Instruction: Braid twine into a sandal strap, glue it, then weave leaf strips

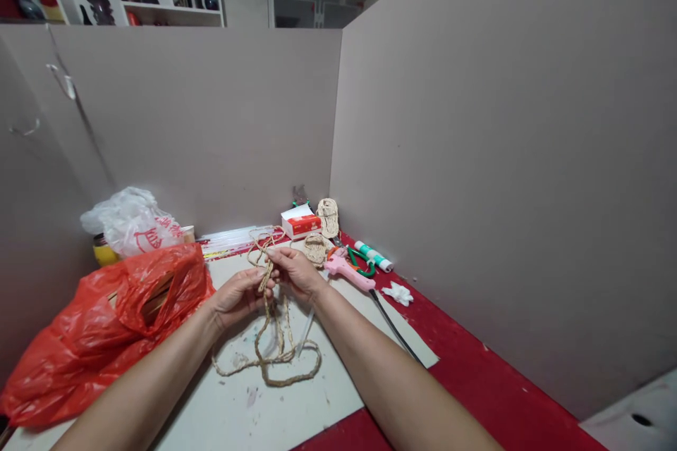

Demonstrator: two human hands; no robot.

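Note:
A long tan braided straw cord (pixel 288 382) lies in loose loops on the pale board (pixel 275 419). Its upper part is gathered in folded strands between my two hands. My left hand (pixel 240 296) is closed around the lower end of the bundle, thumb on top. From the right, my right hand (pixel 296 271) pinches the same strands a little higher. More loops stick out beyond my fingertips. Just past my right hand sit a coiled straw sole-shaped piece (pixel 316 251) and a pink glue gun (pixel 349 272) with a black cable.
A red plastic bag (pixel 121 324) fills the left side, with a white bag (pixel 142 222) behind it. Green-handled scissors (pixel 364 266), a tissue box (pixel 301 223), another straw piece (pixel 328 217), a roll (pixel 374 256) and crumpled tissue (pixel 398 293) lie along the right. Grey panels (pixel 476 141) enclose the table.

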